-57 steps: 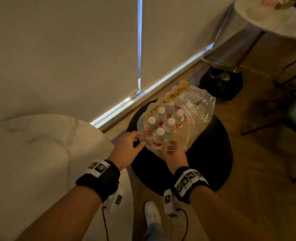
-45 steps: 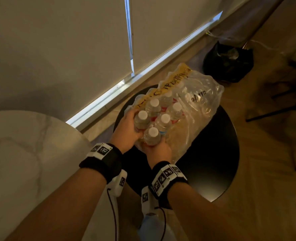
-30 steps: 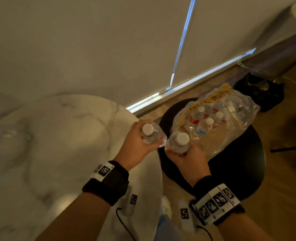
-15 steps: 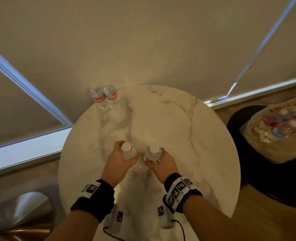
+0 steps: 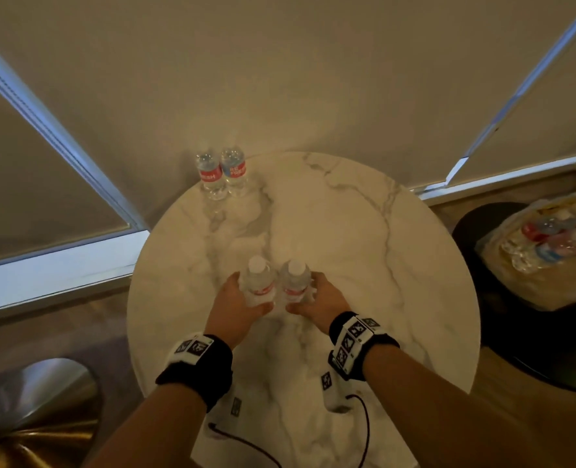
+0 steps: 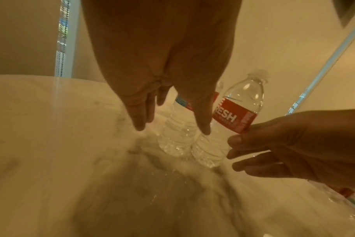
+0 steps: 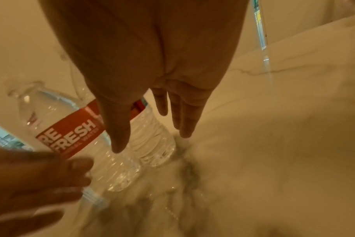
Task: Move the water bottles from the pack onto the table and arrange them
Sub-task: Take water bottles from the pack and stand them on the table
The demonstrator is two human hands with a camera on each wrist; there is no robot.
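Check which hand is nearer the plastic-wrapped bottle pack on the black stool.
Right. The right hand is beside its bottle on the pack's side of the table; the left hand lies farther away, beyond both bottles.

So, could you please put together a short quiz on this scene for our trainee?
1. How many bottles stand on the marble table?
2. True or false: the pack lies on that table.
3. The far pair of bottles is: A) upright, side by side; B) lying flat; C) inside the pack.
Key: 1. Four: the far pair and the near pair. 2. False: it sits on the black stool. 3. A.
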